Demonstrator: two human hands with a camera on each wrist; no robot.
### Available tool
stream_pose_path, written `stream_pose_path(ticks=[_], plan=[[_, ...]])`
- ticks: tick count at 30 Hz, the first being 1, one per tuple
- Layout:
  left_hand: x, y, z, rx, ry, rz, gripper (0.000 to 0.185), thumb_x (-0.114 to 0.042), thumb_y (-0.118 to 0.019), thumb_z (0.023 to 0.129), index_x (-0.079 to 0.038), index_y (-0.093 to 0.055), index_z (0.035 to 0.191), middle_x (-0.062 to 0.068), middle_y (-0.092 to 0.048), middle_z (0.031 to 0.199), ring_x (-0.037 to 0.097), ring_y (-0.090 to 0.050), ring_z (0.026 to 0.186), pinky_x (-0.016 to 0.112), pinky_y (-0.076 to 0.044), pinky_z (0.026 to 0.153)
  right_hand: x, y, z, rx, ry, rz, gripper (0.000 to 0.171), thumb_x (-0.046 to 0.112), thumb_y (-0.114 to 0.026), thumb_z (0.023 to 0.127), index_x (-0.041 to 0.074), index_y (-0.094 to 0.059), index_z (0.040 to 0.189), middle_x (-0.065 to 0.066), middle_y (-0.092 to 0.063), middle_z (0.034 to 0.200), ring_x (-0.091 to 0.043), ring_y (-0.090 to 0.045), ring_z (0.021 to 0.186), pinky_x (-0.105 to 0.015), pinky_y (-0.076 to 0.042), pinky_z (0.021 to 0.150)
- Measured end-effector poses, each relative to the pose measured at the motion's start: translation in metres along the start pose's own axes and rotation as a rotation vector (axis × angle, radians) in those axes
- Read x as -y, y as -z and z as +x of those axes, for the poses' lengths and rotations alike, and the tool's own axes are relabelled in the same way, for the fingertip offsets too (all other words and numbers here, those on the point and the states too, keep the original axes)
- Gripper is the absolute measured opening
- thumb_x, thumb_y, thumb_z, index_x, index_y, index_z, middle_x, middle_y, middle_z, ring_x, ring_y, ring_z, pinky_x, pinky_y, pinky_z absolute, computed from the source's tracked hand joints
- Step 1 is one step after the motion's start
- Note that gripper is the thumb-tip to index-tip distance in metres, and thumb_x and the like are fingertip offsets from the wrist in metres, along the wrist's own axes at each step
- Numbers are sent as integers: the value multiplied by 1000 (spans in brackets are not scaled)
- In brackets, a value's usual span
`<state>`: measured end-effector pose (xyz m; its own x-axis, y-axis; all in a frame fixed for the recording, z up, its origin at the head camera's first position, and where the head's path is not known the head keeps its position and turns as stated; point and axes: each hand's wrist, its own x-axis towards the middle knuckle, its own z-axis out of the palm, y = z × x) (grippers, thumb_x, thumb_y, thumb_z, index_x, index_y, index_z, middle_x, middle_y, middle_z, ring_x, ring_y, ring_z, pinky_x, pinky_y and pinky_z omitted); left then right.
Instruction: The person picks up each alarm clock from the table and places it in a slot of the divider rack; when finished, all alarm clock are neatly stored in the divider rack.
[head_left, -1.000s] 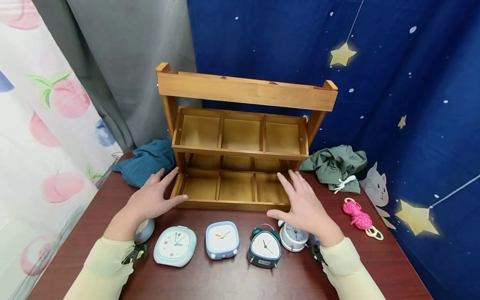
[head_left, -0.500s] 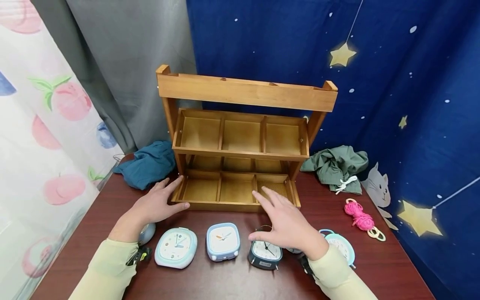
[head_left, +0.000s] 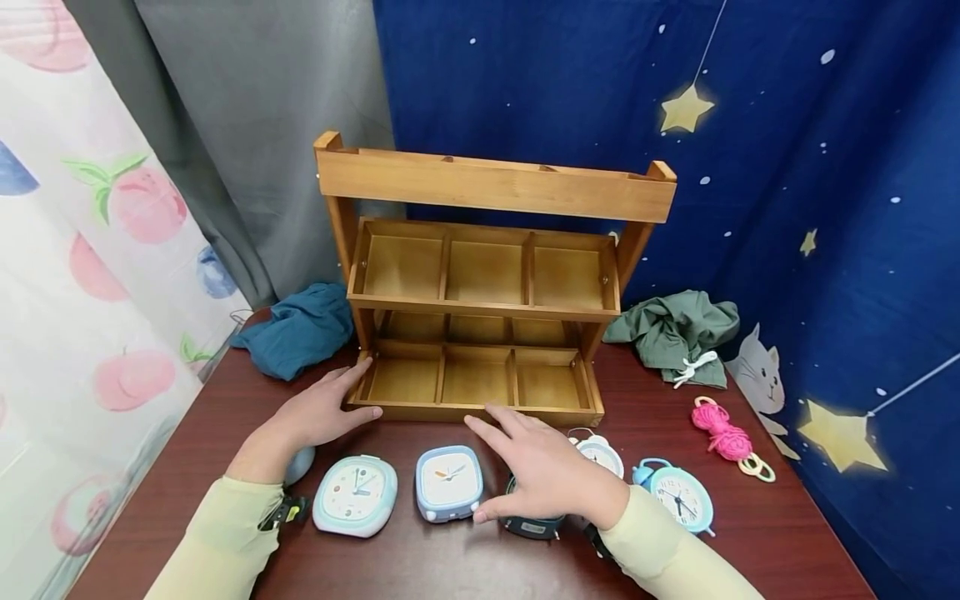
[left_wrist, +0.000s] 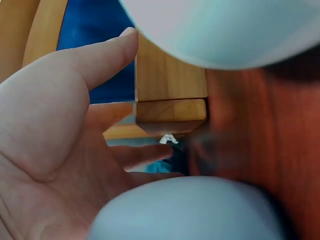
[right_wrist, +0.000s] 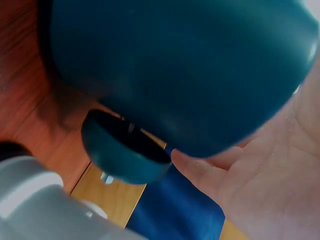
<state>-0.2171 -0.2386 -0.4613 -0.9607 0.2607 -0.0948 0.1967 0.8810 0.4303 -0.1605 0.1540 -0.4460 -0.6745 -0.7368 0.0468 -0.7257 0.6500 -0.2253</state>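
Observation:
My left hand point(head_left: 318, 410), fingers spread and holding nothing, hovers at the left front corner of the wooden shelf point(head_left: 480, 413). Beneath its wrist a rounded grey-blue object point(head_left: 301, 464) is partly hidden; the mint-green alarm clock point(head_left: 356, 497) stands to its right. My right hand point(head_left: 551, 473), fingers extended, is over a dark teal alarm clock point(head_left: 534, 527) and covers most of it. In the right wrist view that clock's bell point(right_wrist: 125, 155) shows beside the fingertips. A blue square clock point(head_left: 449, 483) lies just left of the right thumb.
Right of the right hand are a white alarm clock point(head_left: 602, 452) and a light blue twin-bell clock point(head_left: 678, 498). Pink yarn point(head_left: 722, 431) lies farther right. A teal cloth point(head_left: 296, 329) and a green cloth point(head_left: 675, 333) flank the shelf. Curtains hang behind.
My right hand has swept left from the shelf's right front corner to above the dark teal clock, uncovering the light blue and white clocks. The left hand has barely moved.

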Motion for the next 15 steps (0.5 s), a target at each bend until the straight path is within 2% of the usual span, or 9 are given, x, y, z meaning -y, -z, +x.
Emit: stream_pose_path(ticks=[5, 15], plan=[[6, -1, 2, -19, -17, 2, 99, -58, -74, 104, -9, -30, 177, 35, -40, 170, 55, -46, 152, 73, -44, 117, 6, -1, 8, 42, 30, -20, 120, 91, -71, 85, 26, -31, 178, -20, -36, 177, -40, -50, 154, -54, -48, 121], [13, -2, 6, -28, -33, -5, 93, -56, -75, 104, -8, -36, 175, 34, -47, 166, 54, -50, 149, 72, -45, 117, 5, -1, 26, 175, 64, -3, 119, 87, -73, 87, 24, -31, 178, -21, -39, 175, -40, -55, 149, -53, -53, 117]])
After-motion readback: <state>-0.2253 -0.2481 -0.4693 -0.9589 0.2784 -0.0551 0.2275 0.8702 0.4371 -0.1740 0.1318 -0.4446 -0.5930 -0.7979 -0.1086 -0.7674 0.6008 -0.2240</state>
